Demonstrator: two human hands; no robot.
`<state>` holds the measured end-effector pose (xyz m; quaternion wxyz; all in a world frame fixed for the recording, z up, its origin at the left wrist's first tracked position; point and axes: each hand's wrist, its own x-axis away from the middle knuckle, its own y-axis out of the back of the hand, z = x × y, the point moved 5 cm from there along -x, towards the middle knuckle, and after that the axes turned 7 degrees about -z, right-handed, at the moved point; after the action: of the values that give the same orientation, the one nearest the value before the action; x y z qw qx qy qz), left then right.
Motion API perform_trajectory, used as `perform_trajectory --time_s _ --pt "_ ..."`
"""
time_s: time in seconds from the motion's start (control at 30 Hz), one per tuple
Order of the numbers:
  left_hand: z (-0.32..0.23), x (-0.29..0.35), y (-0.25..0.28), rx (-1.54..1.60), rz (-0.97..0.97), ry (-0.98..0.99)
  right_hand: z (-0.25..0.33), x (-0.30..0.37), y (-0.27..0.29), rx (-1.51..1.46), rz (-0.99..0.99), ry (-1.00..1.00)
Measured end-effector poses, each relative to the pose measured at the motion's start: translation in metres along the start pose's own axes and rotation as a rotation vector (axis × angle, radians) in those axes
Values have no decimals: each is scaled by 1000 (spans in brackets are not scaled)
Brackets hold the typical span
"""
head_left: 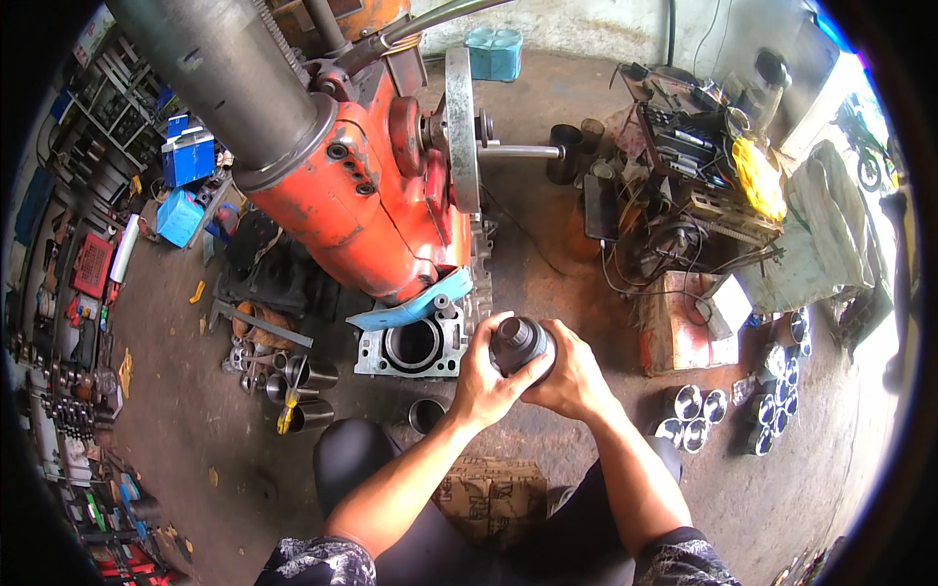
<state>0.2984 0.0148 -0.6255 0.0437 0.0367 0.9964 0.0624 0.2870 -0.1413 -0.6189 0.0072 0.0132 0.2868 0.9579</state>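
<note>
Both of my hands hold a dark stepped metal cylinder [520, 342] in front of me, just right of the engine block. My left hand [479, 379] wraps its left side, the thumb lying across the front. From the right, the fingers of my right hand [576, 371] close round it. The engine block [452, 357] shows a large round bore at its top. Over it leans a red boring machine [352, 195] with a thick steel column. A curved light-blue piece [410, 301] lies between machine and block. One metal sleeve [427, 416] stands on the floor by my left knee.
Several metal sleeves [692, 418] stand on the floor at right. Behind them are a worn box [674, 327] and a cluttered tool bench [684, 146] with trailing cables. Connecting rods [256, 366] and more sleeves [311, 373] lie left. Flattened cardboard [493, 498] is between my legs.
</note>
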Motion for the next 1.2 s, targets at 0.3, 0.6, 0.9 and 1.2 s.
perform_trajectory --time_s 0.3,0.6,0.9,1.2 --pt "0 1 -2 -8 8 -1 -1 0 1 -8 0 1" --pt "-3 0 -1 -4 22 -10 2 2 3 -5 -2 2" --pt "-2 1 -2 -23 -37 -75 1 2 3 -7 -2 15" --pt "-3 3 -2 -38 -27 -69 1 4 3 3 -13 17"
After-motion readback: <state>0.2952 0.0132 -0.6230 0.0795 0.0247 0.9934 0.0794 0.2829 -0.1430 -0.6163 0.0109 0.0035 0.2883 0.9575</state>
